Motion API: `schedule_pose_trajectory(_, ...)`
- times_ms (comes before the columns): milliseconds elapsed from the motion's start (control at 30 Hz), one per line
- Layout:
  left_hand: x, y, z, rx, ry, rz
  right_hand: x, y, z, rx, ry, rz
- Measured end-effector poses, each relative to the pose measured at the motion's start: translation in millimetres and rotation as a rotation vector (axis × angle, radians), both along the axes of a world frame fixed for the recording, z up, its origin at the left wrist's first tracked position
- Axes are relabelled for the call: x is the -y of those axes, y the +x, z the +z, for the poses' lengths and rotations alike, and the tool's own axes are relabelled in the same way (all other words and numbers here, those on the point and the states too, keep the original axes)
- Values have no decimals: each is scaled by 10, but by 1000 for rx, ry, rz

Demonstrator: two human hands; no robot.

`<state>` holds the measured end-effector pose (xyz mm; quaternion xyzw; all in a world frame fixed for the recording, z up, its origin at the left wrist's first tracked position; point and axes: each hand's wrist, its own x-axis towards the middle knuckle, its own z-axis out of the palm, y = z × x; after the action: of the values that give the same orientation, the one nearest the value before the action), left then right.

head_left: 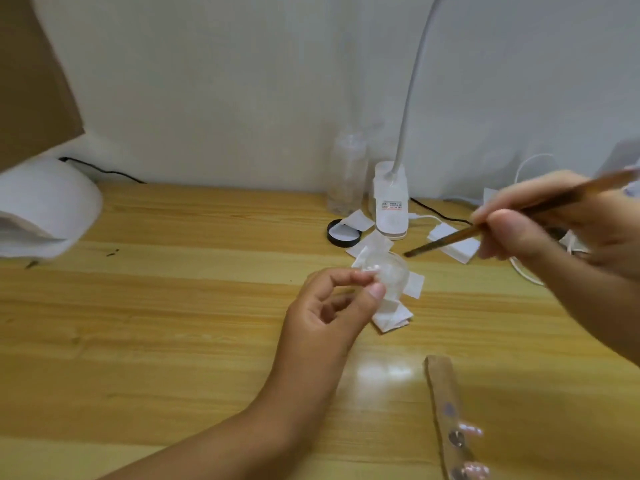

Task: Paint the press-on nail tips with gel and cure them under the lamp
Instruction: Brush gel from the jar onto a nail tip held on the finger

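My left hand pinches a small clear nail tip between thumb and fingers above the middle of the wooden table. Just behind it sits a small clear dish on white wipes. My right hand grips a brown wooden brush, its dark tip pointing down-left toward the dish. A white curing lamp stands at the table's left edge. At the front right lies a brown strip with nail tips stuck on it.
A white gooseneck desk lamp and a clear bottle stand at the back by the wall. A black jar lid lies near them with more white wipes. Cables run along the back right. A brown board leans at top left.
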<state>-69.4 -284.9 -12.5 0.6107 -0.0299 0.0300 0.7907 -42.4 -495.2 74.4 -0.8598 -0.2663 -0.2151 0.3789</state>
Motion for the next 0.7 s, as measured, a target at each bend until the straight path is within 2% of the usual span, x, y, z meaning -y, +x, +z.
schedule_pose_trajectory(67,-10,34,-15,-64,-16,47,-143,36,-9,89,-87,4)
schedule_pose_trajectory(233,9,89,-32,-109,-55,20,-345,194,-103,-96,-273,-10)
schedule_pose_trajectory(367,9,100,-65,-92,-20,2,-383,246,-196,-149,-393,-16)
schedule_pose_trajectory(533,25,105,-71,-95,-9,19,-339,261,-211,-226,-213,21)
schedule_pose_trajectory(700,-10,76,-50,-92,27,28,-112,239,-272,-278,269,0)
